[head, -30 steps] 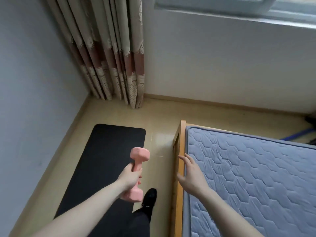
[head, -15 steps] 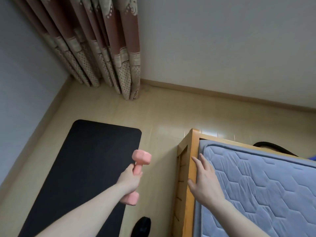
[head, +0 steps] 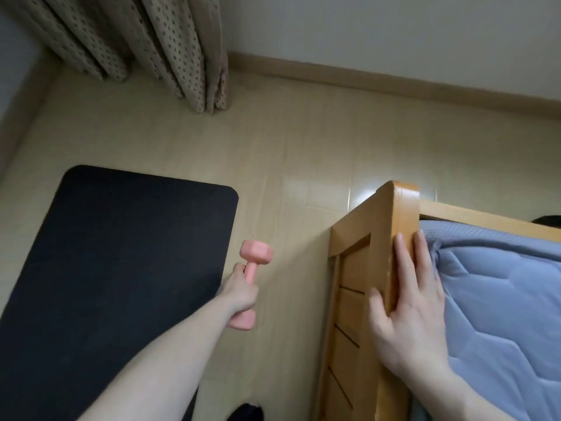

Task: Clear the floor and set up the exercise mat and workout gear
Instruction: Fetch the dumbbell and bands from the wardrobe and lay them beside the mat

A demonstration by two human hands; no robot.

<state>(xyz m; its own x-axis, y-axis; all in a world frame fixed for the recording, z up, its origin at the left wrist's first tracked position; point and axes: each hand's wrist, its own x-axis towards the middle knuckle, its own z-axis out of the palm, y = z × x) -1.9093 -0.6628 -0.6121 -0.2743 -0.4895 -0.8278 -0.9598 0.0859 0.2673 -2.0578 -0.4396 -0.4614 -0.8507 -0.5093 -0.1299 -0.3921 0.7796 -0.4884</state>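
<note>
the mat (head: 121, 268) lies flat on the floor (head: 288, 141) at the left, the bed frame (head: 373, 268) at the right with the mattress (head: 498, 299) inside it. between them the left hand (head: 239, 294) holds the dumbbell (head: 252, 275) (above bare floor, just beside the mat's edge). the right hand (head: 409, 308) rests on the frame's rail. the curtain (head: 158, 47) hangs behind the mat.

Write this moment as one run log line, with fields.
left hand: grips pink dumbbell | right hand: rests flat on bed frame | black mat: unrolled on floor
</note>
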